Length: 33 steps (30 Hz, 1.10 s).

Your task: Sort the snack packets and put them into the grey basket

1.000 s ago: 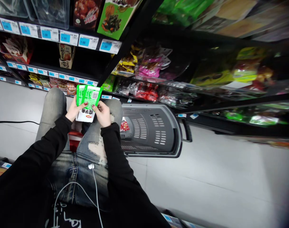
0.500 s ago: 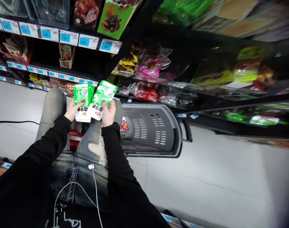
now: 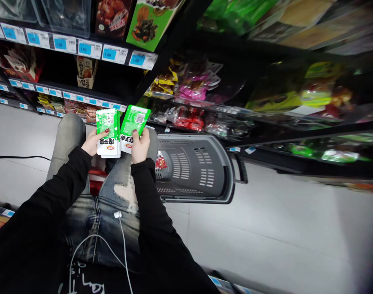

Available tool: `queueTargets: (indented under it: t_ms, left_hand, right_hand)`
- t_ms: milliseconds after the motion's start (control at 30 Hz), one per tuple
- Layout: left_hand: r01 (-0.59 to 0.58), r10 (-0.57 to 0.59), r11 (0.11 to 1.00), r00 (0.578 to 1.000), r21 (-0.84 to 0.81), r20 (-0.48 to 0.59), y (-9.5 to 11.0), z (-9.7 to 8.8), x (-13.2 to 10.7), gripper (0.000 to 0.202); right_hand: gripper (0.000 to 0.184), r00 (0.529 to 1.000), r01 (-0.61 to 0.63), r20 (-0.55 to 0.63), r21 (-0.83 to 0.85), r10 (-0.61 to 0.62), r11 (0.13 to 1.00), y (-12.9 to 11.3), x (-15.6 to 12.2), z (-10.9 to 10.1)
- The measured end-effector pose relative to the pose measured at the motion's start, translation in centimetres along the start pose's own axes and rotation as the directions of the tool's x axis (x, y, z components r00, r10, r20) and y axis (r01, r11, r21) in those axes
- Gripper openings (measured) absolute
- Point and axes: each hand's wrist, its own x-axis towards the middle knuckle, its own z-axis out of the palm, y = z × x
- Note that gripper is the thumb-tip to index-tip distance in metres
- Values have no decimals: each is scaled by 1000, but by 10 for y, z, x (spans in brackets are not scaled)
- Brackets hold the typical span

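Just left of the basket [image 3: 232,171], above your knees [image 3: 70,124], your left hand [image 3: 92,143] pinches one green packet [image 3: 107,130] by its white lower end, fingers clenched on it. Your right hand [image 3: 140,148] grips a second packet [image 3: 134,122] the same way, tilted a little toward the basket. The two sit side by side, edges nearly touching. To do this well, I judge you should pinch only the lower ends, thumbs clear of the print, with both faces flat toward you; whether another packet is stacked behind the left one I cannot tell. The basket lies on the floor [image 3: 266,237] against the shelf [image 3: 296,141], nearly bare, with one red packet [image 3: 161,162] in its corner nearest you.
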Motion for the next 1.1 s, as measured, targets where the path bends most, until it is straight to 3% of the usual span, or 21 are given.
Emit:
queueTargets:
  t_ms: [133,267,433,533,667,800,900,1100]
  left_hand:
    - [8,-9,999,1000,-42,-18,-1,-2,1,28]
    - [29,-31,998,999,-52,-28,-2,-5,3,26]
    - [20,-24,993,999,-115,-35,3,-7,4,19]
    - [69,-76,979,997,-193,-29,9,-6,2,14]
    - [199,-197,934,980,-298,35,17,-2,-3,22]
    - [245,-197,919,964,-309,178,25,2,-9,32]
    - [269,-207,920,951,-286,228,28,3,-12,33]
    - [227,-205,958,970,-175,134,13,-3,-5,18]
  right_hand:
    - [24,1000,-17,21,17,16,1000,2,1,0]
    - [22,999,-32,-17,194,36,980,3,3,2]
    - [16,996,85,-43,402,-74,912,5,7,-8]
    - [15,988,151,-51,387,-143,909,5,8,-15]
    - [17,983,181,-38,388,-181,904,4,9,-16]
    - [14,980,197,-82,385,-179,902,6,10,-18]
    - [12,970,241,-103,315,-219,918,5,10,-19]
    - [16,926,338,117,158,-358,928,-8,0,-11]
